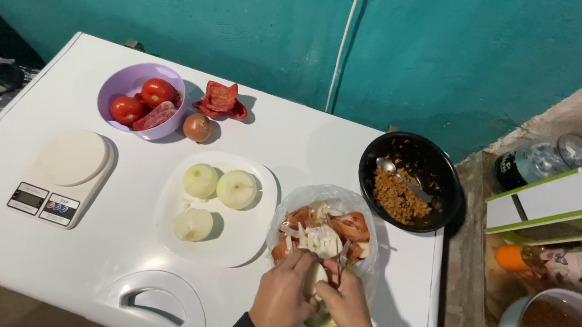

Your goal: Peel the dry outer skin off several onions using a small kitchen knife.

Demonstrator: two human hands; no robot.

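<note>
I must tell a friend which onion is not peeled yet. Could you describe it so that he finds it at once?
On the white worktop, find the lilac bowl of tomatoes at the back. The unpeeled onion lies just right of that bowl, below the red pepper piece. Unlike the three pale peeled onions on the white plate, it has brown skin.

We find open white tabletop along the far edge between the red pepper piece and the black bowl, and again along the near left below the kitchen scale. The white plate with its three peeled onions fills the middle, just beside our bag of scraps. To the right, the slicer and bottles crowd the ledge.
</note>
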